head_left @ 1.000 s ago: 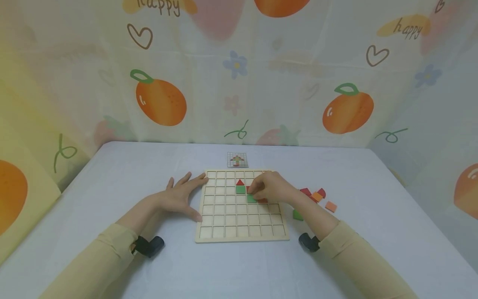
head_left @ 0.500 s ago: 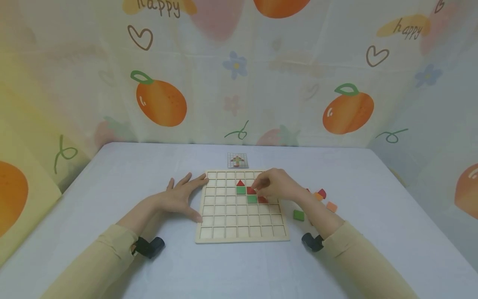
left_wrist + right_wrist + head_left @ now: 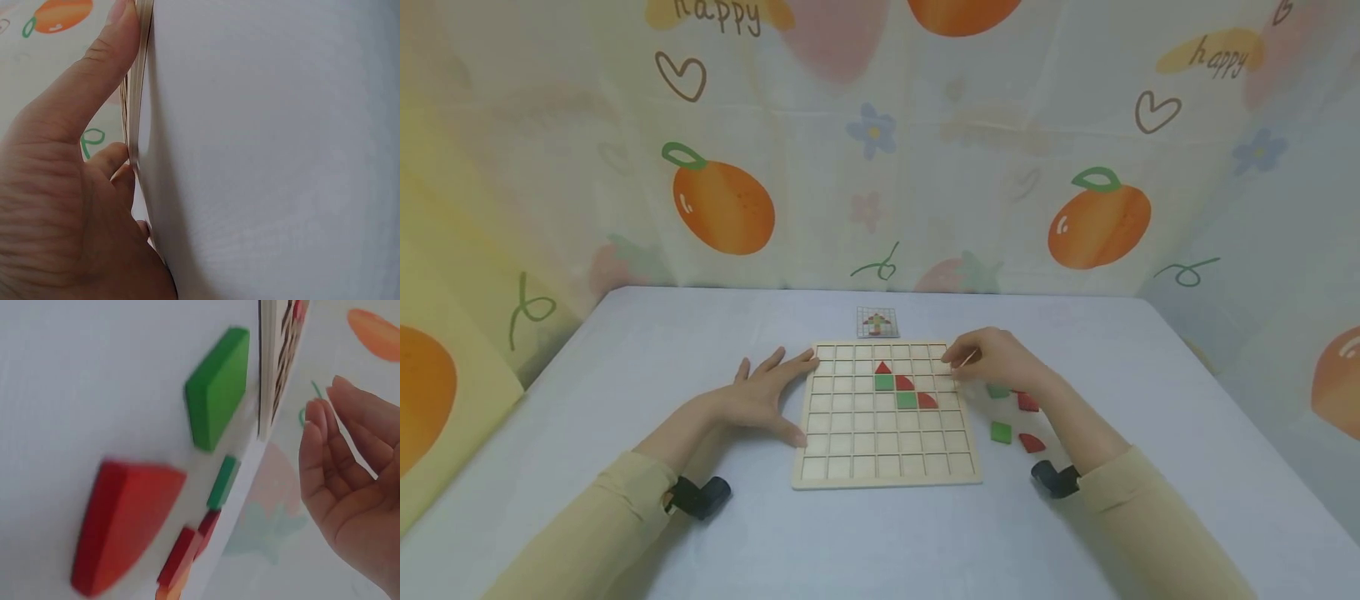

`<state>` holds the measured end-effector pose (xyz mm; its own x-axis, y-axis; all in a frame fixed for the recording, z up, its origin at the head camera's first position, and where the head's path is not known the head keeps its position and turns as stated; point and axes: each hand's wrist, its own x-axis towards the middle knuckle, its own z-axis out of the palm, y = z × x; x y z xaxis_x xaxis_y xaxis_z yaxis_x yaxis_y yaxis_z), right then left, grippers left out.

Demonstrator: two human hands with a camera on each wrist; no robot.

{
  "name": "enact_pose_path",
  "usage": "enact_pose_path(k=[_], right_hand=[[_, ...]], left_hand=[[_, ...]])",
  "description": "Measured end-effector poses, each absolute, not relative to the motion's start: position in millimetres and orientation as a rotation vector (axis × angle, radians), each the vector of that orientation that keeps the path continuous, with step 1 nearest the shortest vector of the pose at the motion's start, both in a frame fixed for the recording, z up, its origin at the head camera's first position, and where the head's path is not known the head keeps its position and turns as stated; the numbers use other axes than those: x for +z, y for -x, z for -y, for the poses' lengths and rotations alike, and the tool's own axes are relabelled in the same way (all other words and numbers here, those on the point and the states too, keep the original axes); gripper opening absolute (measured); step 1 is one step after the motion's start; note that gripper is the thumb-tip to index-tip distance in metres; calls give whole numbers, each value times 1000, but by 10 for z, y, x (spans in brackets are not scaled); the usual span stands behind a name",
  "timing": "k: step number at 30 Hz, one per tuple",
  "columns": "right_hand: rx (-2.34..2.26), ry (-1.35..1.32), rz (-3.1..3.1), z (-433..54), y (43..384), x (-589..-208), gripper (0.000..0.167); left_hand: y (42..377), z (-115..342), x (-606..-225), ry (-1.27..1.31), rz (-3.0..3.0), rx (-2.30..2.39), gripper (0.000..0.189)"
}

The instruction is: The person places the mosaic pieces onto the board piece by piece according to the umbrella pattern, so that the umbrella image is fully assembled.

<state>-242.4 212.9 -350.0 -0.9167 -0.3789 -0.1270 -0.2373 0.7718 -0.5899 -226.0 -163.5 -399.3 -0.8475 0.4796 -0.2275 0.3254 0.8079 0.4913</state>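
A wooden grid board (image 3: 850,442) lies flat on the table. My left hand (image 3: 756,400) spreads against its left side, thumb and fingertips touching the edge; the left wrist view shows the thumb (image 3: 94,75) along that edge. Set in the grid are a red triangle (image 3: 883,367), two green squares (image 3: 884,382) and two red quarter-circles (image 3: 928,401). My right hand (image 3: 996,360) hovers over the board's right edge, fingers loosely bent, holding nothing that I can see. Nearest it are loose pieces: green squares (image 3: 1001,432), a red quarter-circle (image 3: 1032,442) and others partly hidden by the arm.
A small pattern card (image 3: 877,322) lies behind the board, showing a gridded figure of coloured shapes. In the right wrist view an orange piece (image 3: 172,590) sits beyond the red ones. A printed curtain (image 3: 880,167) hangs behind the white table (image 3: 737,542).
My right hand has left the red quarter-circle on the board and moved right toward the board's edge, uncovering the pieces in the grid. My left hand stays where it was.
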Motion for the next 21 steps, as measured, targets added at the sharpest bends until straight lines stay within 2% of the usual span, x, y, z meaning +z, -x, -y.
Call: enact_pose_path(k=[11, 21], right_hand=[[-826, 355, -2688, -2692, 2482, -3499, 26], [-795, 233, -2617, -2962, 2412, -3548, 24]], left_hand=[[2253, 1634, -3997, -612, -2657, 643, 122], [2267, 1643, -4008, -609, -2658, 632, 122]])
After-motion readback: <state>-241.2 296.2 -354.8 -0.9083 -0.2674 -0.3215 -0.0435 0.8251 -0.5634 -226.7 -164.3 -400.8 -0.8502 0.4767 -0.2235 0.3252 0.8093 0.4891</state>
